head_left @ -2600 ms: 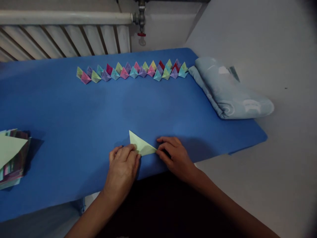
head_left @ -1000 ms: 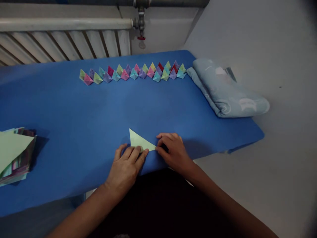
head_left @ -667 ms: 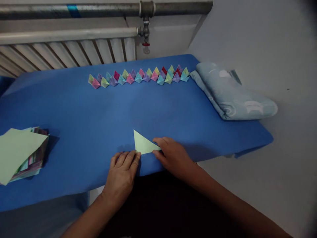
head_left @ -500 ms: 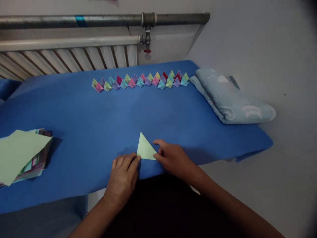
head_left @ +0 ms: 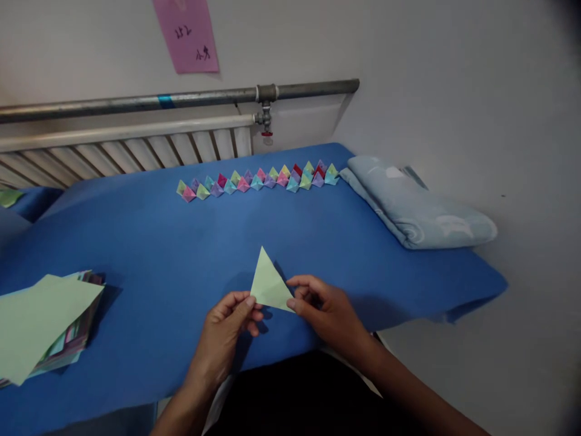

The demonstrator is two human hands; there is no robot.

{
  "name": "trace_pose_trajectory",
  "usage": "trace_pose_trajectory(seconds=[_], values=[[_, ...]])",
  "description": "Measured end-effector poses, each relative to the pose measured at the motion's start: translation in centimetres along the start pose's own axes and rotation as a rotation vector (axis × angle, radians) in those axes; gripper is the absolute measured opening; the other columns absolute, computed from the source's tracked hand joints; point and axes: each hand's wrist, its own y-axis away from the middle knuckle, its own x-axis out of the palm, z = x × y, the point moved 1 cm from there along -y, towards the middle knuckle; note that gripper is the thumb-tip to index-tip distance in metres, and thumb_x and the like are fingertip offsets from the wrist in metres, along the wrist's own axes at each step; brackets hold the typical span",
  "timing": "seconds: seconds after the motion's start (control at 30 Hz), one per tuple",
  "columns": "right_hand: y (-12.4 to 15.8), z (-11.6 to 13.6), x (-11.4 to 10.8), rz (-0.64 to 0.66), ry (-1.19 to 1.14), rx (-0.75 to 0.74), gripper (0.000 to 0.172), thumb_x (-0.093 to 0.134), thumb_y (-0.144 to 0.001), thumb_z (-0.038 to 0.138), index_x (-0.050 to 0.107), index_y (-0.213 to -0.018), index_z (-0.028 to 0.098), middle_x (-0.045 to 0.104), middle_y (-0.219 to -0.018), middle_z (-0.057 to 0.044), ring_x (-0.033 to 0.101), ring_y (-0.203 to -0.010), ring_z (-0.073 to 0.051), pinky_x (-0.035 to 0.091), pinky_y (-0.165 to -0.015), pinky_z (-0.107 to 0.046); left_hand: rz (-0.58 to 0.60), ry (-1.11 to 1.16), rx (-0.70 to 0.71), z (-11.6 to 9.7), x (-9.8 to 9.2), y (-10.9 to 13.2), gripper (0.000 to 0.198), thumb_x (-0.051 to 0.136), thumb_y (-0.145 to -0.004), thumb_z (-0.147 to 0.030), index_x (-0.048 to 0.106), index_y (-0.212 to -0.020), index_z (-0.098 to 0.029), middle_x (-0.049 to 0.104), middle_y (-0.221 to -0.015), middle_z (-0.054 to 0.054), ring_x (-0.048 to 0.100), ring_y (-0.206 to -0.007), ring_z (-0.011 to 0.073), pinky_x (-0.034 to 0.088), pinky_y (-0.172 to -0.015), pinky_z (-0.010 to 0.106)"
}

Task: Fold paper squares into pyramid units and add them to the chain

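A pale green sheet of paper folded into a triangle (head_left: 269, 283) is held between my two hands, its tip pointing away from me. My left hand (head_left: 227, 327) pinches the lower left corner between thumb and fingers. At the lower right corner, my right hand (head_left: 329, 309) grips the paper with its thumb and curled fingers. The triangle appears lifted a little above the blue cloth (head_left: 181, 254), with a shadow beneath it. Farther back, small folded paper pieces (head_left: 257, 182) in pink, green, blue, purple and red stand in a long double row.
On the left lies a stack of coloured paper sheets (head_left: 49, 321), pale green on top. A folded light blue blanket (head_left: 417, 206) rests at the right by the wall. Behind stand a white radiator (head_left: 136, 151) and a metal pipe (head_left: 213, 97). A pink note (head_left: 188, 36) hangs above.
My left hand has turned from lying over the paper's corner to pinching it, and the triangle has risen off the cloth. The camera has tilted up, bringing the pink note into view.
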Motion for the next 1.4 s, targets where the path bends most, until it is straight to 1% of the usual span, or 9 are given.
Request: trace_pose_trajectory(seconds=[0.2,0.43,0.77,0.9,1.0,1.1,1.17,1.27,1.4], values=[[0.1,1.5,-0.4,0.091,-0.088,-0.13,0.024,0.058,-0.083,0.037,0.062,-0.101,0.022,0.059,-0.075,0.001,0.056,-0.069,-0.013,0.046,-0.064,-0.025,0.082,0.151,-0.039,-0.5,-0.2,0.2,0.035,0.082,-0.064,-0.041,0.063,-0.07,-0.013,0.063,-0.062,0.0,0.056,-0.052,0.0078,0.046,-0.049,0.019],[-0.8,3.7,0.2,-0.038,-0.143,-0.211,0.023,0.058,-0.083,0.035,0.061,-0.101,0.022,0.064,-0.093,-0.004,0.06,-0.084,-0.016,0.05,-0.077,-0.03,0.186,0.223,-0.07,-0.4,-0.4,0.8,0.033,0.082,-0.066,-0.038,0.06,-0.065,-0.013,0.06,-0.056,-0.002,0.054,-0.048,0.0066,0.043,-0.046,0.017],[-1.1,3.5,1.5,0.062,-0.247,-0.15,0.027,0.058,-0.078,0.023,0.059,-0.105,0.021,0.064,-0.097,-0.004,0.06,-0.086,-0.014,0.05,-0.081,-0.031,0.216,0.186,-0.057,0.3,-0.7,1.2,0.033,0.08,-0.069,-0.04,0.061,-0.066,-0.014,0.059,-0.056,-0.002,0.053,-0.048,0.0064,0.042,-0.046,0.017],[-1.4,2.9,1.2,0.044,-0.196,-0.083,0.044,0.054,-0.07,0.01,0.058,-0.112,0.021,0.065,-0.099,-0.005,0.062,-0.088,-0.015,0.051,-0.079,-0.03,0.198,0.09,-0.016,0.1,-1.0,1.1,0.032,0.078,-0.07,-0.042,0.063,-0.069,-0.014,0.062,-0.06,-0.001,0.055,-0.052,0.0076,0.044,-0.05,0.019],[-1.8,2.3,1.1,0.116,-0.246,-0.022,0.051,0.054,-0.066,0.005,0.057,-0.114,0.022,0.067,-0.095,-0.004,0.063,-0.084,-0.015,0.051,-0.074,-0.029,0.213,-0.008,-0.003,-0.1,-1.3,1.0,0.029,0.075,-0.074,-0.041,0.064,-0.072,-0.014,0.062,-0.061,-0.001,0.056,-0.053,0.0081,0.044,-0.052,0.02],[-2.0,1.6,1.5,0.207,-0.321,0.039,0.041,0.058,-0.068,0.009,0.057,-0.107,0.022,0.068,-0.084,-0.001,0.062,-0.071,-0.013,0.05,-0.065,-0.025,0.258,-0.078,-0.028,-0.2,-1.2,0.8,0.027,0.073,-0.077,-0.039,0.063,-0.071,-0.014,0.061,-0.06,-0.001,0.054,-0.051,0.0078,0.043,-0.051,0.02],[-2.1,1.1,1.8,0.2,-0.306,0.037,0.026,0.059,-0.07,0.015,0.057,-0.095,0.021,0.065,-0.076,0.001,0.058,-0.063,-0.012,0.047,-0.058,-0.023,0.236,-0.083,-0.033,-0.3,-0.8,0.5,0.027,0.074,-0.075,-0.039,0.064,-0.073,-0.014,0.061,-0.061,-0.001,0.053,-0.051,0.0078,0.043,-0.051,0.021],[-2.2,0.5,2.2,0.065,-0.135,-0.062,0.007,0.057,-0.074,0.018,0.053,-0.08,0.021,0.06,-0.068,0.003,0.053,-0.059,-0.011,0.044,-0.055,-0.022,0.129,-0.058,-0.013,-0.6,0.1,0.1,0.034,0.076,-0.071,-0.041,0.066,-0.089,-0.014,0.063,-0.068,0.001,0.057,-0.056,0.01,0.047,-0.056,0.023],[-2.4,0.2,2.5,-0.093,0.207,-0.269,0.006,0.049,-0.078,0.015,0.05,-0.078,0.021,0.054,-0.066,0.003,0.049,-0.059,-0.012,0.04,-0.058,-0.023,0.067,-0.121,0.072,-0.9,1.1,0.0,0.055,0.075,-0.069,-0.043,0.06,-0.114,-0.015,0.065,-0.084,0.004,0.063,-0.074,0.0157,0.052,-0.069,0.029]])
